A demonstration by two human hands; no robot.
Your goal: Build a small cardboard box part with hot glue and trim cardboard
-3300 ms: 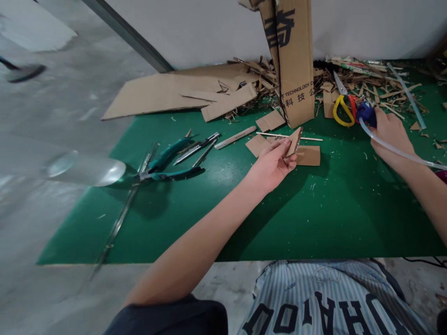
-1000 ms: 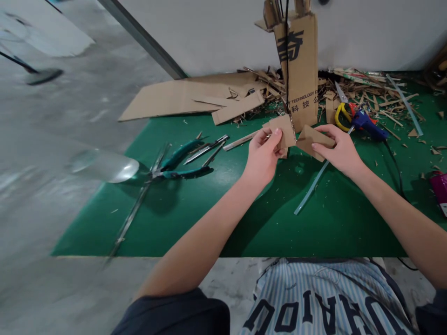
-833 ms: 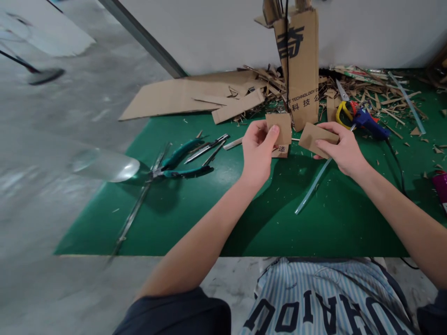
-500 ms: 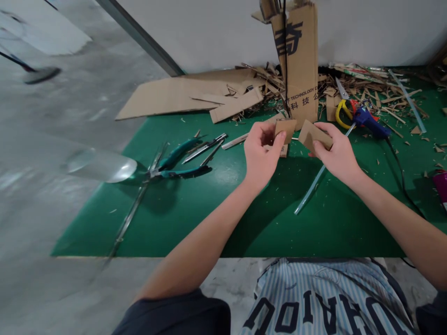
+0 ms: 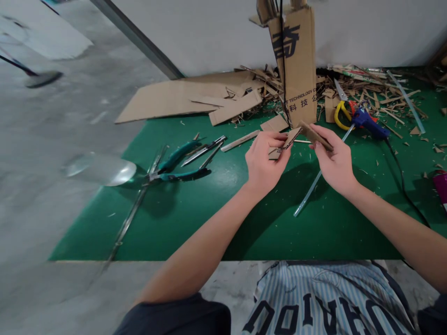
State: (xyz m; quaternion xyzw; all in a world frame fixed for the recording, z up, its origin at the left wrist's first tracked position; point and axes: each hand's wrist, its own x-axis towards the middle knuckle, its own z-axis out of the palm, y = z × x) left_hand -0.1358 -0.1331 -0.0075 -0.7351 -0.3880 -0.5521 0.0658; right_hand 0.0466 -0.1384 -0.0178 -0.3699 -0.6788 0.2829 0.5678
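Along the back of the green worktop (image 5: 195, 223) lies a heap of cardboard offcuts (image 5: 377, 88), with a flat cardboard sheet (image 5: 157, 98) to its left. A printed cardboard upright (image 5: 303, 70) stands just beyond the hands, a black cable (image 5: 283, 70) hanging down its front. To the right, scissors (image 5: 344, 98) lie close to a blue glue gun (image 5: 370, 124), whose translucent glue stick (image 5: 308, 197) slants out below the right hand (image 5: 334, 162) (so it crosses the space nearest that hand). Teal-handled pliers (image 5: 176, 157), a utility knife (image 5: 204, 150) and a wooden strip (image 5: 240, 140) are off to the left.

A blurred clear cylinder (image 5: 115, 172) is by the left edge; whether it holds anything cannot be told. A purple can (image 5: 442, 186) is cut off by the right border, its contents hidden.

Both hands are raised over the middle, fingers closed. The left hand (image 5: 265, 160) pinches a small cardboard square (image 5: 292, 137), tilted; the right grips a cardboard rectangle (image 5: 317, 136) nearly edge-on. Their upper ends nearly meet (touching or not, I cannot tell).
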